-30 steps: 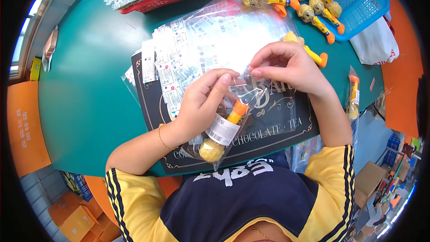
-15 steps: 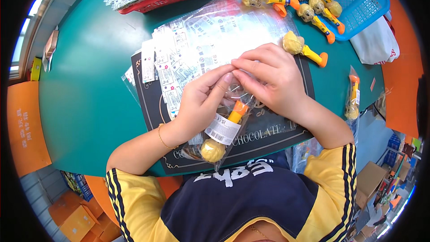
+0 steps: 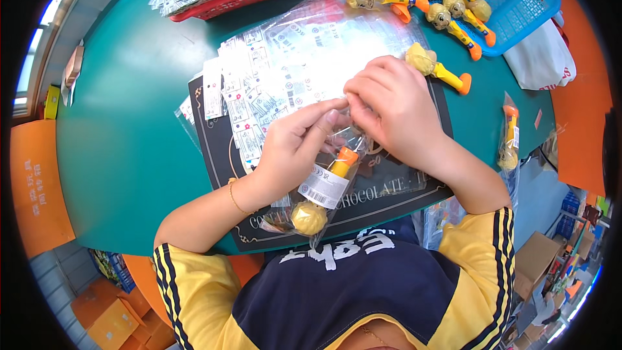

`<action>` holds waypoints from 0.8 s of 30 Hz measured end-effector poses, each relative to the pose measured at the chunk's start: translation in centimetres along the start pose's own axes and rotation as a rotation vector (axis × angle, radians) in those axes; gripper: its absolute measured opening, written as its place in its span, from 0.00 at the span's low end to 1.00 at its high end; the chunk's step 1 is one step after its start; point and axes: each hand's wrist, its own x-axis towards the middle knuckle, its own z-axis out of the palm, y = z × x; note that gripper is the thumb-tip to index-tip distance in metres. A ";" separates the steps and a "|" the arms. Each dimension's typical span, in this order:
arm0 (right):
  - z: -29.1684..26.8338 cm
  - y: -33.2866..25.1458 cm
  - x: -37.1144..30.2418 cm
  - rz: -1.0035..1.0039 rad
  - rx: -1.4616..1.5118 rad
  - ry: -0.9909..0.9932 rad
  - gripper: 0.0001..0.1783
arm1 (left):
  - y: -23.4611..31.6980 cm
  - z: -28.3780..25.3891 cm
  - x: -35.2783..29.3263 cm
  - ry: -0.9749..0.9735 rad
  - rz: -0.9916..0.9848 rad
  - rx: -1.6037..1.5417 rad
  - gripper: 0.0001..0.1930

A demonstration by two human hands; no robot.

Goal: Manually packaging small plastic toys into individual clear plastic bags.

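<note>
The task's thing is a small yellow plastic figure with a long stem-like body, lying inside a narrow clear plastic bag. It is above the near part of a black mat with pale printed ornament; whether it touches the mat, I cannot tell. Its long axis goes slanting: the round yellow head points toward the person and a little left, and the orange foot end points away, a little right, toward the hands. The head looks hard and shiny, with grooves like hair. A white printed label, smooth and band-like, crosses the body between head and foot.

The left hand and the right hand meet at their fingertips, both pinched on the upper end of the bag, where the film is thin, wrinkled and glossy. The exact pinched edge is hidden by the fingers.

Beyond the hands, flat transparent bags with printed panels are spread over the mat. Beside the right hand, a similar yellow figure with a rounded head lies on the smooth green tabletop, its orange foot pointing right and toward the person. Farther, a blue perforated plastic basket stands beside more figures.
</note>
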 end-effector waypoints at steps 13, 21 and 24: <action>-9.0 5.4 -4.6 0.616 0.067 0.417 0.09 | -0.2 -0.7 -0.2 0.081 0.026 -0.254 0.16; -13.3 -2.1 -12.7 0.639 0.375 -0.951 0.05 | -0.2 -1.1 -0.1 0.111 0.010 -0.345 0.17; -10.1 -2.2 -19.2 0.675 0.201 -1.037 0.06 | 0.6 -0.6 0.2 0.123 0.001 -0.364 0.18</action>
